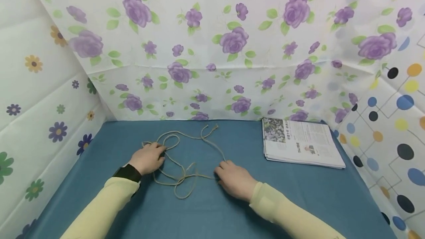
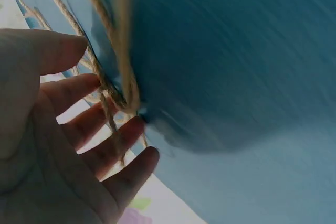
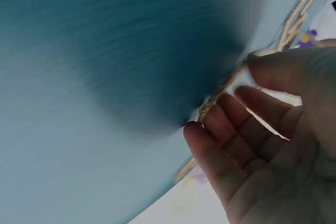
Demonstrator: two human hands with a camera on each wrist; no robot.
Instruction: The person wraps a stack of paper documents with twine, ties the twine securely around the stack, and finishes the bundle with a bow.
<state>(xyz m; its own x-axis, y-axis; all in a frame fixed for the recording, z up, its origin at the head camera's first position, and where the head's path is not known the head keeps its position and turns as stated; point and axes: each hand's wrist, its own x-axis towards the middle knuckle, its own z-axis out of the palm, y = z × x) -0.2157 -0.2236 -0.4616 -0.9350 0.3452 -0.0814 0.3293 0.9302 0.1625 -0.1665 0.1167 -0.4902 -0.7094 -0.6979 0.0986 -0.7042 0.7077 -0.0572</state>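
Observation:
A thin tan twine rope (image 1: pixel 183 177) lies in loose loops on the blue tablecloth, its frayed ends near the back edge. My left hand (image 1: pixel 148 158) rests at the left side of the loops. In the left wrist view its fingers are spread and loosely bent, and several strands of rope (image 2: pixel 124 40) pass against the fingertips. My right hand (image 1: pixel 236 180) holds a bend of the rope at the right side. The right wrist view shows the rope (image 3: pixel 223 86) running between thumb and curled fingers. Palms and fingertips are hidden in the head view.
A stack of folded newspapers (image 1: pixel 308 143) lies at the back right of the blue table (image 1: pixel 186 218). Flower-printed sheeting (image 1: pixel 212 47) hangs behind the table, and patterned sheets stand at both sides. A dark band (image 1: pixel 127 173) is on the left wrist.

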